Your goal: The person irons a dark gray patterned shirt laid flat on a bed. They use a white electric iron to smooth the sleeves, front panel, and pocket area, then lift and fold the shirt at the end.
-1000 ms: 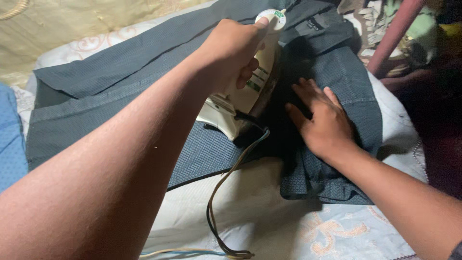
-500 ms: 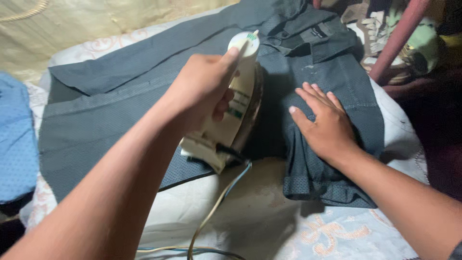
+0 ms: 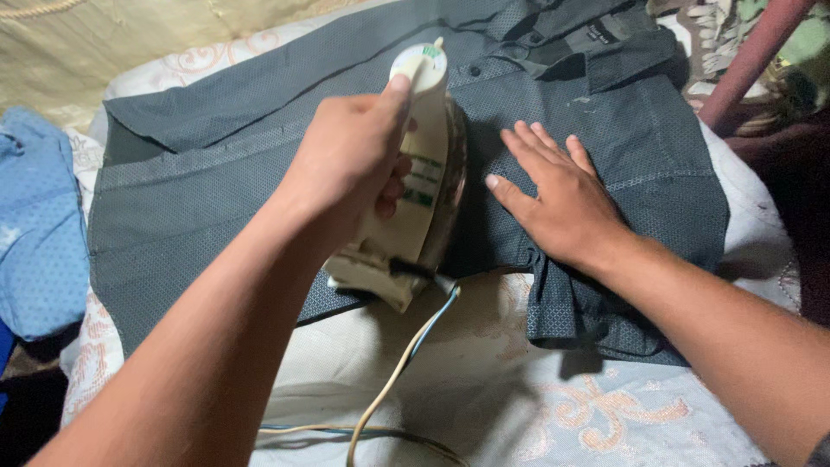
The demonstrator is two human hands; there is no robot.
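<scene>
Cord [image 3: 406, 363]: trails near, from the iron's heel toward the viewer over the white cloth [image 3: 484, 389]. Iron [image 3: 415, 199]: rests on the shirt [image 3: 216, 199], long axis near-to-far, tip pointing far toward the collar [image 3: 588, 39]. Left hand [image 3: 350, 164]: wrapped tight around the iron's handle from the left. Right hand [image 3: 562, 195]: fingers spread, flat on the shirt just right of the iron, apart from it. Blue garment [image 3: 39, 233]: far left, off the shirt.
</scene>
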